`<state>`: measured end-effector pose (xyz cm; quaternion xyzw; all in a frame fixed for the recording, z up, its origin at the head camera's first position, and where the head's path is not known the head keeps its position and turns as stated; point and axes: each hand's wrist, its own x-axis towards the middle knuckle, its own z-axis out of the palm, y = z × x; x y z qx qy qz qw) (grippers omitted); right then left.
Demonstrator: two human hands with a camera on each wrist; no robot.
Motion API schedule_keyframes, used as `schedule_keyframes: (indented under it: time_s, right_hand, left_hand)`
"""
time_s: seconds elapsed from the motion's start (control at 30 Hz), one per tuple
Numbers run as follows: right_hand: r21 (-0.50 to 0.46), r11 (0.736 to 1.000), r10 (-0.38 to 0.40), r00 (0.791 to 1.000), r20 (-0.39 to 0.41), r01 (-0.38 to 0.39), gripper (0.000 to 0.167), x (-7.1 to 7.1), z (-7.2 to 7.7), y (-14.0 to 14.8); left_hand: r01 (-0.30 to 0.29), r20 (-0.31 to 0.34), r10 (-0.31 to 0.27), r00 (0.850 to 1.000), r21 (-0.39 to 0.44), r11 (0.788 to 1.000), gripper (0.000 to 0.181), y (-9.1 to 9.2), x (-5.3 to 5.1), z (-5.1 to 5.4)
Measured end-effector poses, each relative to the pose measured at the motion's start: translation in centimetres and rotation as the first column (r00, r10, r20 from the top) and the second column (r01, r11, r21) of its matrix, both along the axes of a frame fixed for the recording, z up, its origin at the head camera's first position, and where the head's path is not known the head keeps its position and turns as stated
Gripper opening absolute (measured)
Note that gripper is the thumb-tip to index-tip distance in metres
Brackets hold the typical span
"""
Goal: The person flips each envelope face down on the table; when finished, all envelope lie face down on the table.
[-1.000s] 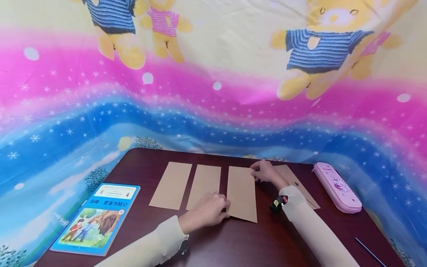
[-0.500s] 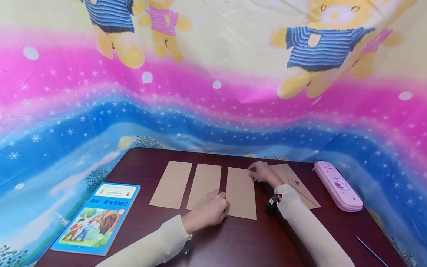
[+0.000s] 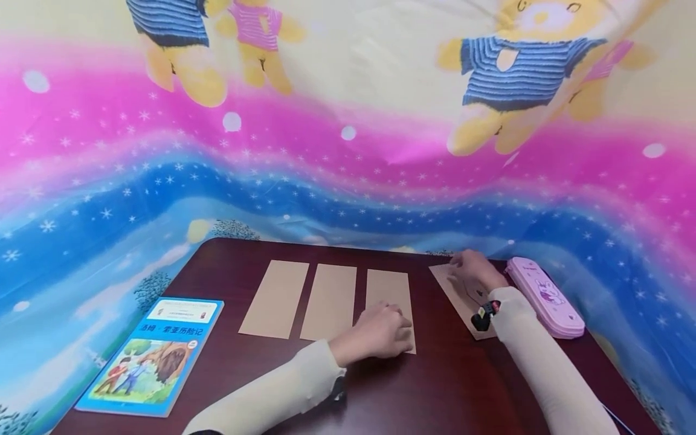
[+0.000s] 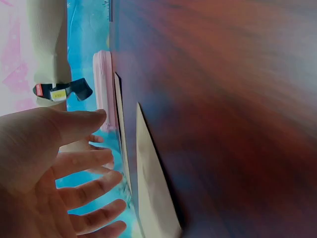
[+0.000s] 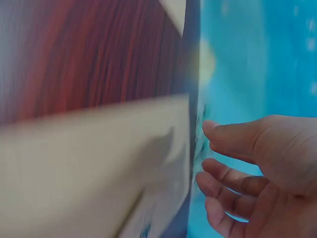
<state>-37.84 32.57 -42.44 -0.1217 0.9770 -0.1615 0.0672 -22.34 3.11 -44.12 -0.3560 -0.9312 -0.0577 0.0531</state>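
Note:
Three plain brown paper envelopes lie in a row on the dark table: one at the left [image 3: 274, 299], a middle one [image 3: 328, 299] and a third [image 3: 387, 284]. My left hand [image 3: 377, 332] is over the near part of the third one; in the left wrist view its fingers [image 4: 91, 191] are spread and hold nothing. At the right lies another brown envelope [image 3: 457, 296] with flap lines and a small dark mark. My right hand [image 3: 478, 270] hovers over its far end, fingers loosely bent and empty in the right wrist view, apart from the envelope [image 5: 99, 158].
A blue picture-covered book [image 3: 152, 356] lies at the table's left edge. On the right is a pink pencil case [image 3: 546, 296], close to my right forearm. A thin dark stick [image 3: 617, 417] is partly hidden by the right sleeve. A printed cloth [image 3: 348, 181] hangs behind the table.
My right hand has let go of the third envelope's far corner and moved right over the marked envelope. My left hand has slid right across the third envelope. The third envelope lies slightly straighter.

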Motion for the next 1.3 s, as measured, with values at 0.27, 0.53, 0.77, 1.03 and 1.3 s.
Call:
schedule_keyframes:
  time_s: [0.27, 0.53, 0.77, 1.03, 1.3]
  right_hand:
    - [0.098, 0.995, 0.0, 1.0, 0.021, -0.002, 0.048, -1.9, -1.6, 5.1]
    - [0.158, 0.987, 0.006, 0.997, 0.075, -0.018, 0.052, -1.8, -1.8, 5.5]
    - [0.15, 0.988, 0.025, 0.997, 0.072, -0.036, 0.049, -2.2, -1.3, 5.2]
    - [0.062, 0.995, 0.074, 0.993, 0.089, -0.08, 0.037, -1.4, -1.1, 4.7]
    - [0.016, 0.994, 0.109, 0.985, 0.132, -0.112, 0.026, 0.5, -1.1, 3.6]
  left_hand:
    - [-0.081, 0.114, 0.074, 0.991, 0.058, 0.995, 0.047, 7.1, -1.0, -0.8]
    - [-0.076, 0.155, 0.093, 0.983, -0.112, 0.991, 0.052, 12.8, -1.0, -2.0]
    - [-0.086, 0.083, 0.104, 0.991, -0.197, 0.977, 0.033, 13.5, -1.0, -1.9]
    - [-0.089, 0.026, 0.095, 0.995, -0.173, 0.981, 0.011, 10.8, -0.8, -1.4]
    - [0.044, -0.06, -0.053, 0.997, -0.153, 0.987, 0.011, 7.8, 0.8, -1.5]
